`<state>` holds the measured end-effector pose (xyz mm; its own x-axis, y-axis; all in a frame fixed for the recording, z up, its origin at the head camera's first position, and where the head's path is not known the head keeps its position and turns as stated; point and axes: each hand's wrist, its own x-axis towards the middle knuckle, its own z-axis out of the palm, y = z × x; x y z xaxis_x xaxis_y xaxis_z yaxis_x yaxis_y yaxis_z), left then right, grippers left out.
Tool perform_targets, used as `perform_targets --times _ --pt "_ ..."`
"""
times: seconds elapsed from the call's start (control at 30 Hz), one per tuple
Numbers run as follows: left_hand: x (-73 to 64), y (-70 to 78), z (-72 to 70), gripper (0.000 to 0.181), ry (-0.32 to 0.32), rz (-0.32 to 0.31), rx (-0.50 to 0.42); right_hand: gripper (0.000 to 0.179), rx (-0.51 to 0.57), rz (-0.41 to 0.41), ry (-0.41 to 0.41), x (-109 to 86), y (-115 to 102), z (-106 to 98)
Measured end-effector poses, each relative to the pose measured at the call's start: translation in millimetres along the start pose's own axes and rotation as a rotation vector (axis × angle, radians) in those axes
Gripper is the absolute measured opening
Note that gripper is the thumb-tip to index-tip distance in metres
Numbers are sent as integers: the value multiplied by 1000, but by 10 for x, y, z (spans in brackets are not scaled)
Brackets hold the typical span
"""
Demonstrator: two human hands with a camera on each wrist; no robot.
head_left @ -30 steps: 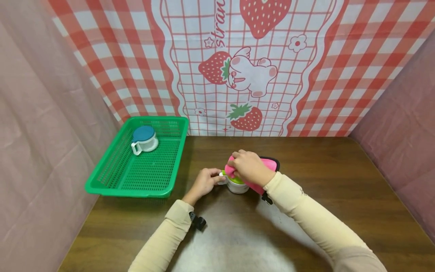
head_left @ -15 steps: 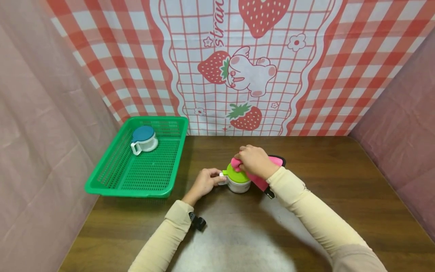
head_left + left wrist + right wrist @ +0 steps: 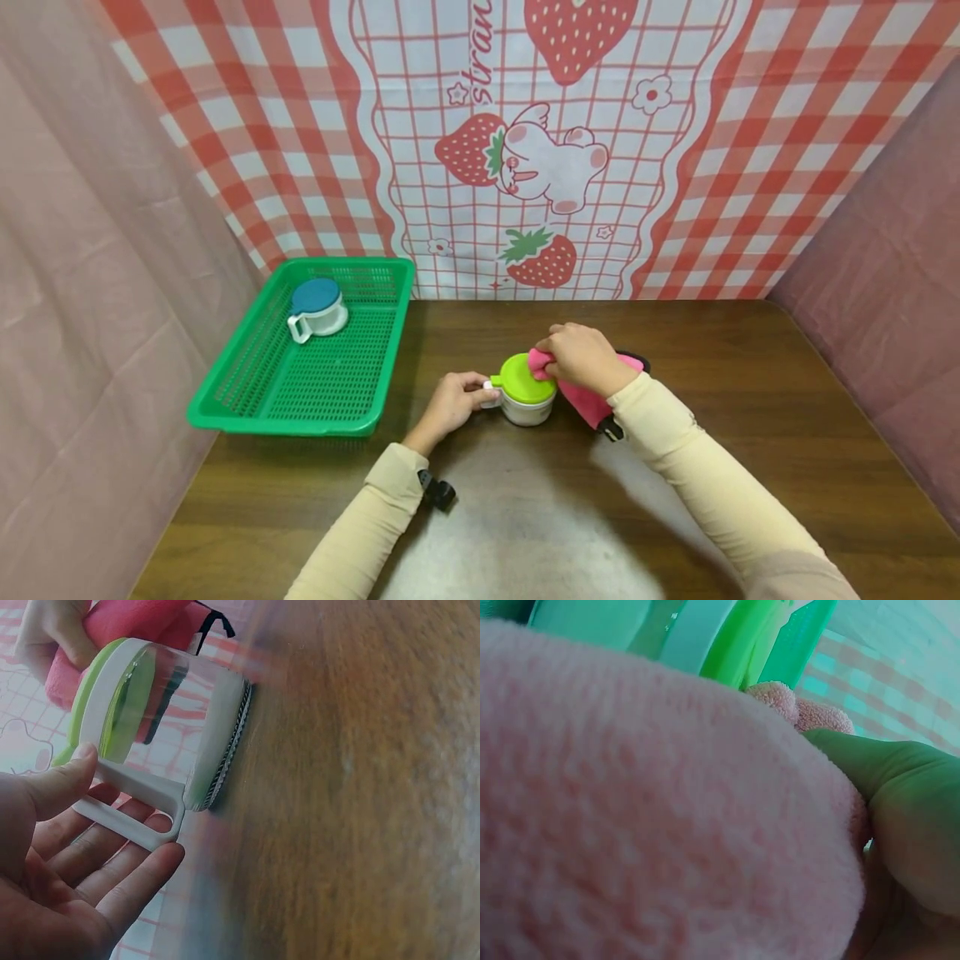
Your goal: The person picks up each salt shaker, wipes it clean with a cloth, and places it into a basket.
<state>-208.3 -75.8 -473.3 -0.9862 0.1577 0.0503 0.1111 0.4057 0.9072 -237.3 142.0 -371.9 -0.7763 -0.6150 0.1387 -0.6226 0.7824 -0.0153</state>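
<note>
A small clear jar (image 3: 169, 724) with a green lid (image 3: 523, 381) and a white handle (image 3: 139, 829) stands upright on the table. My left hand (image 3: 453, 403) holds it by that handle, thumb on top and fingers behind, as the left wrist view shows. My right hand (image 3: 585, 357) grips a bunched pink cloth (image 3: 588, 406) with a dark edge. The bunched end lies at the right side of the lid, and the rest of the cloth hangs down to the right of the jar. In the right wrist view the fuzzy cloth (image 3: 660, 802) covers most of the frame.
At the left on the brown table (image 3: 750, 433) stands a green plastic basket (image 3: 202, 408). Inside it, near the back, sits a similar white-handled jar with a blue lid (image 3: 316, 295). A checked strawberry curtain (image 3: 555, 250) hangs behind the table, with pink curtains (image 3: 885, 208) at the sides.
My right hand has slid the pink cloth rightward across the green lid to its right edge, so more of the lid shows. The left hand and jar have stayed in place.
</note>
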Motion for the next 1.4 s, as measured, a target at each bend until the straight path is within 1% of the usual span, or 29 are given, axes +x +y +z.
perform_targets --times 0.2,0.4,0.57,0.8,0.97,1.07,1.2,1.4 --pt "-21 -1 -3 18 4 0 20 17 31 -4 6 -133 27 1" --pt "-27 2 -11 18 14 8 18 19 7 -51 49 -245 -9 -4" --pt "-26 11 -14 19 7 -13 24 20 -20 -67 68 -296 -61 5" --pt "-37 23 -17 19 5 -12 20 22 -41 -92 93 -340 -136 26" --pt "-44 17 -22 19 5 10 29 18 -53 -112 108 -355 -178 31" --pt "-44 20 -23 19 4 19 40 18 -54 -114 112 -356 -187 33" --pt "-31 20 -17 18 4 14 42 18 -49 -123 120 -355 -197 38" --pt "-16 10 -6 18 3 21 42 12 -36 -157 114 -340 -254 25"
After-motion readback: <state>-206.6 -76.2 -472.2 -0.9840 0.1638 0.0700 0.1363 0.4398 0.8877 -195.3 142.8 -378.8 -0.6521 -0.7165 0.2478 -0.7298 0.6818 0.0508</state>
